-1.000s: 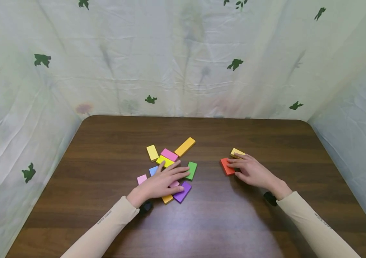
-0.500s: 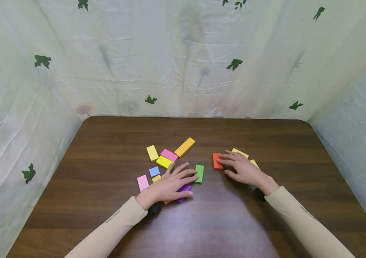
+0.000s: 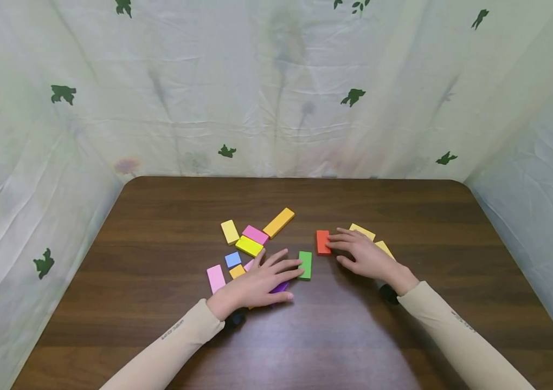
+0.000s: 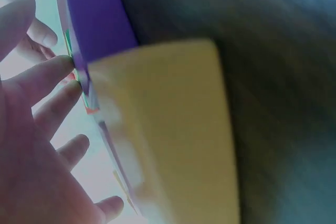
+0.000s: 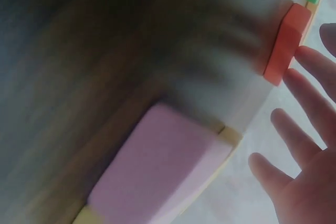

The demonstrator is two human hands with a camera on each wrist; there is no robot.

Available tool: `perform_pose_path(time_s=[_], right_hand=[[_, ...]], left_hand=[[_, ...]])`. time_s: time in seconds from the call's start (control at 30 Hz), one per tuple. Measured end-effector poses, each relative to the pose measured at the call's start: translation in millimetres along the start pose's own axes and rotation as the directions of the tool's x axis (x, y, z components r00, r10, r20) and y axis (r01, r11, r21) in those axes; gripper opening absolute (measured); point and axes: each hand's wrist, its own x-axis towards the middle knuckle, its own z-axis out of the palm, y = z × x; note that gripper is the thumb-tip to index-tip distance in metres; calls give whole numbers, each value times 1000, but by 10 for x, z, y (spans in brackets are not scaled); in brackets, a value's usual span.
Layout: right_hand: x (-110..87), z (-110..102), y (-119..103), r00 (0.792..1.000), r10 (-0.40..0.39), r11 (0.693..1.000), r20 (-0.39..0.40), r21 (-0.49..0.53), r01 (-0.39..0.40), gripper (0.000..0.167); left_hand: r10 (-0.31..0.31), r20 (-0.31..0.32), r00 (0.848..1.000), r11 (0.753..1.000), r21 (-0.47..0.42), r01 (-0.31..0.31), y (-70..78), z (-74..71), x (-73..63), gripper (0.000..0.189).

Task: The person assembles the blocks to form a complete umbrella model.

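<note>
My left hand (image 3: 257, 283) spreads its fingers over a cluster of flat blocks, with fingertips on a green block (image 3: 307, 266). Partly under that hand lies a purple block (image 3: 280, 287); the left wrist view shows it beside a near orange-yellow block (image 4: 173, 140). The fingertips of my right hand (image 3: 366, 259) rest on a red block (image 3: 322, 242), fingers extended. The right wrist view also has those fingertips at the red block (image 5: 286, 48). A pink block (image 5: 157, 166) near the right palm is hidden in the head view.
Around the left hand lie a blue block (image 3: 232, 260), a light pink block (image 3: 215, 278), a bright yellow block (image 3: 249, 246), a magenta block (image 3: 255, 235) and an orange block (image 3: 278, 222). Pale yellow blocks (image 3: 362, 231) sit by the right hand. A cloth (image 3: 276, 108) hangs behind the table.
My right hand has slid left and slightly away with the red block, uncovering another yellow block. My left hand has moved right and slightly nearer with the green block, narrowing the gap between these two blocks.
</note>
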Motion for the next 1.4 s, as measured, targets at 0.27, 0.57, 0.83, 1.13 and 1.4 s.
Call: perform_pose_path(time_s=[0.27,0.57,0.83,1.13,1.4], right_hand=[[93,53,-63,999,17,1000,35,2,-17,42],[136,68,-99,999,-28,1000,29,3,28,42],[140,75,-89,999,-31,1000,36,5,31,41],[143,73,-77,998,-31,999,53,10,30,38],[129,72,-87,998,-42,999,57,6,41,40]], left_hand=[[-4,41,999,999,38,3,43,36,80,61],[-11,52,999,999,34,10,59,34,108,61],[-5,55,998,999,33,4,78,53,132,61],[0,48,999,999,43,-2,105,80,120,62],[-14,58,998,999,46,11,125,83,107,63]])
